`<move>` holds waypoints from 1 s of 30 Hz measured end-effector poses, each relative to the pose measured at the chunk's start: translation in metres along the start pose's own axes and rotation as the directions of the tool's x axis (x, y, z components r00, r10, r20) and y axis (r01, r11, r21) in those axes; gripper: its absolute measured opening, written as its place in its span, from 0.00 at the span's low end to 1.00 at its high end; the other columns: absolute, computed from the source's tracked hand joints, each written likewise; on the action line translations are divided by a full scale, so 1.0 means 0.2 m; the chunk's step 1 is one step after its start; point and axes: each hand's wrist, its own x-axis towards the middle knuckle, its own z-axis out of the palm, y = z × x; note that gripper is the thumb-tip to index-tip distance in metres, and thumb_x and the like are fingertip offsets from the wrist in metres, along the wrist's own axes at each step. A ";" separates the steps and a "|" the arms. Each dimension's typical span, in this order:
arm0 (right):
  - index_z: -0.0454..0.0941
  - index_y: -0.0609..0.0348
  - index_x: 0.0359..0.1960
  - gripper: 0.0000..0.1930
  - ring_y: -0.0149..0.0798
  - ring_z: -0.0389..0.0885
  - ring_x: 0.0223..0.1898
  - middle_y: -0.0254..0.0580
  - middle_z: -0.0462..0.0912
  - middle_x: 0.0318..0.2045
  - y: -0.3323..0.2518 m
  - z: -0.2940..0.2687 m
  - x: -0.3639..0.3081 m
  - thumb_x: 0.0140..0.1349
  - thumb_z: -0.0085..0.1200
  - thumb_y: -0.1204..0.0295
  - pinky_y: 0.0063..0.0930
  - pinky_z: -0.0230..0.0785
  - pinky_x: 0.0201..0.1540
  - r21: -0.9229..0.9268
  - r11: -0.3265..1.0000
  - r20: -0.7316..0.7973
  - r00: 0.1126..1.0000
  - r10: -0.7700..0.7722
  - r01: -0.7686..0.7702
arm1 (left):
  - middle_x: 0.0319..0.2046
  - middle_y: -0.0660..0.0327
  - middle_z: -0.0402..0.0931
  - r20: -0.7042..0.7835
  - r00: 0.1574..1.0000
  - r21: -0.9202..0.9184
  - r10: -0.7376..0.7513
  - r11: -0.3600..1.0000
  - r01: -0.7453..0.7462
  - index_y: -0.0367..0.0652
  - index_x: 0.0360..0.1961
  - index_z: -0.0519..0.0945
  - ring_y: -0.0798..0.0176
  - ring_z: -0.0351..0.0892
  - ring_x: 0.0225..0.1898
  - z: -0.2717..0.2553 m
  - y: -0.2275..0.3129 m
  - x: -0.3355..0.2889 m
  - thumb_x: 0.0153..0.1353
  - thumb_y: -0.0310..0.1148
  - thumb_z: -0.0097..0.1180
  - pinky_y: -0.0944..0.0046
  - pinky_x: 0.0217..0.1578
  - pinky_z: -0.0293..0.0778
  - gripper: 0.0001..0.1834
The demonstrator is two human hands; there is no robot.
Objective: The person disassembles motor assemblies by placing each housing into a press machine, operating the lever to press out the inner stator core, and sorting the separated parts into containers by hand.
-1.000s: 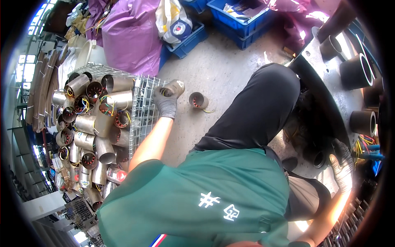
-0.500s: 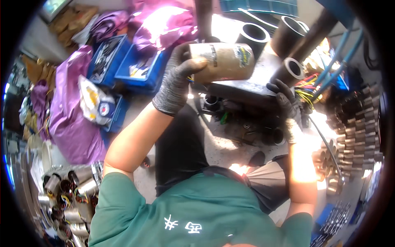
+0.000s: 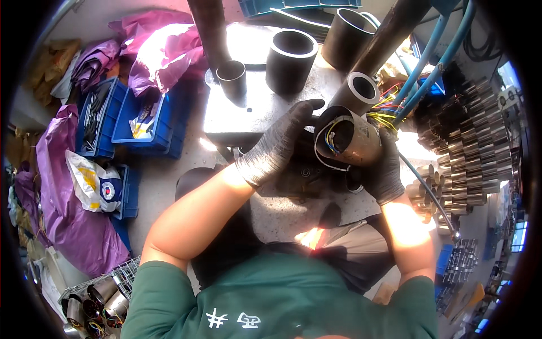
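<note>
A metal motor housing (image 3: pixel 364 142), cylindrical with coloured wires inside, is held tilted above the front of the metal bench. My gloved right hand (image 3: pixel 385 172) is wrapped round its right side. The housing's open end faces left, and a pale wire loops out below its rim. My gloved left hand (image 3: pixel 276 144) is just left of that end, fingers stretched toward the rim with nothing in them. Behind the housing, a short thick-walled metal sleeve (image 3: pixel 351 100) stands close by. Part of my right hand's fingers is hidden behind the housing.
On the metal bench (image 3: pixel 226 121) stand a small tube (image 3: pixel 231 82), a wide dark sleeve (image 3: pixel 289 68) and another sleeve (image 3: pixel 345 42). A dark bar (image 3: pixel 395 35) slants overhead. Blue bins (image 3: pixel 169 127) sit left; stacked metal cylinders (image 3: pixel 460 152) fill the right.
The housing has moved right and down from my left hand into my right hand, turning its wired end leftward. My left hand has let go. The view has shifted, showing more bench.
</note>
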 end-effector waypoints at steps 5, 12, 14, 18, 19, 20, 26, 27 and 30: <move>0.63 0.56 0.74 0.34 0.47 0.72 0.70 0.48 0.73 0.69 -0.04 0.02 -0.07 0.77 0.39 0.44 0.47 0.64 0.74 0.141 0.988 -0.071 0.995 0.071 -0.061 | 0.53 0.52 0.76 0.167 0.916 0.581 0.366 0.714 -0.391 0.36 0.61 0.78 0.59 0.80 0.56 -0.07 0.04 -0.01 0.72 0.29 0.56 0.57 0.56 0.80 0.19; 0.64 0.56 0.74 0.34 0.48 0.72 0.69 0.48 0.74 0.68 -0.16 0.07 -0.06 0.77 0.39 0.44 0.47 0.65 0.73 0.645 0.716 0.096 0.957 0.273 -0.268 | 0.58 0.47 0.77 0.576 0.661 0.766 0.481 -0.036 -0.642 0.44 0.59 0.82 0.39 0.81 0.54 -0.07 0.00 0.04 0.50 0.29 0.69 0.49 0.54 0.81 0.30; 0.64 0.56 0.74 0.34 0.48 0.73 0.69 0.48 0.74 0.68 -0.17 0.08 -0.06 0.77 0.39 0.44 0.47 0.66 0.73 0.698 0.653 0.126 0.948 0.291 -0.293 | 0.57 0.48 0.78 0.556 0.718 0.792 0.419 -0.005 -0.611 0.44 0.56 0.84 0.39 0.80 0.54 -0.07 -0.01 0.03 0.50 0.31 0.70 0.48 0.54 0.81 0.29; 0.64 0.56 0.74 0.34 0.48 0.73 0.69 0.48 0.74 0.68 -0.17 0.10 -0.06 0.77 0.40 0.43 0.47 0.67 0.72 0.769 0.563 0.140 0.939 0.313 -0.302 | 0.55 0.50 0.78 0.531 0.768 0.789 0.359 0.123 -0.602 0.42 0.54 0.84 0.42 0.81 0.52 -0.09 -0.01 0.01 0.52 0.30 0.70 0.50 0.55 0.80 0.25; 0.64 0.56 0.74 0.34 0.48 0.73 0.69 0.48 0.74 0.68 -0.17 0.10 -0.07 0.77 0.40 0.43 0.47 0.67 0.72 0.787 0.539 0.141 0.938 0.318 -0.301 | 0.53 0.52 0.79 0.526 0.787 0.763 0.321 0.231 -0.604 0.41 0.53 0.83 0.46 0.81 0.52 -0.10 0.00 0.00 0.57 0.29 0.69 0.53 0.54 0.79 0.21; 0.64 0.56 0.74 0.34 0.48 0.74 0.69 0.49 0.74 0.68 -0.17 0.10 -0.07 0.77 0.40 0.43 0.47 0.67 0.72 0.802 0.518 0.139 0.936 0.323 -0.298 | 0.52 0.54 0.80 0.525 0.803 0.730 0.283 0.337 -0.595 0.39 0.53 0.83 0.51 0.82 0.51 -0.10 0.01 0.00 0.62 0.28 0.67 0.55 0.54 0.79 0.18; 0.65 0.56 0.73 0.35 0.48 0.74 0.68 0.49 0.75 0.67 -0.17 0.07 -0.10 0.77 0.40 0.43 0.47 0.69 0.71 0.901 0.337 0.150 0.926 0.347 -0.272 | 0.42 0.59 0.84 0.094 0.968 0.477 0.232 0.843 -0.248 0.37 0.51 0.80 0.67 0.82 0.45 -0.09 0.08 -0.03 0.67 0.29 0.67 0.63 0.50 0.81 0.15; 0.65 0.56 0.73 0.35 0.48 0.74 0.68 0.49 0.75 0.67 -0.17 0.07 -0.10 0.77 0.40 0.43 0.47 0.69 0.71 0.913 0.308 0.152 0.924 0.351 -0.267 | 0.41 0.59 0.84 0.052 0.962 0.495 0.268 0.830 -0.258 0.37 0.51 0.80 0.68 0.82 0.44 -0.08 0.08 -0.02 0.67 0.30 0.67 0.63 0.48 0.81 0.15; 0.66 0.56 0.73 0.35 0.49 0.75 0.68 0.49 0.75 0.67 -0.17 0.07 -0.11 0.77 0.40 0.43 0.47 0.70 0.70 0.944 0.220 0.157 0.920 0.360 -0.247 | 0.40 0.60 0.84 -0.112 0.978 0.337 0.174 0.933 -0.128 0.36 0.51 0.80 0.69 0.83 0.39 -0.06 0.09 -0.01 0.66 0.32 0.68 0.66 0.42 0.83 0.17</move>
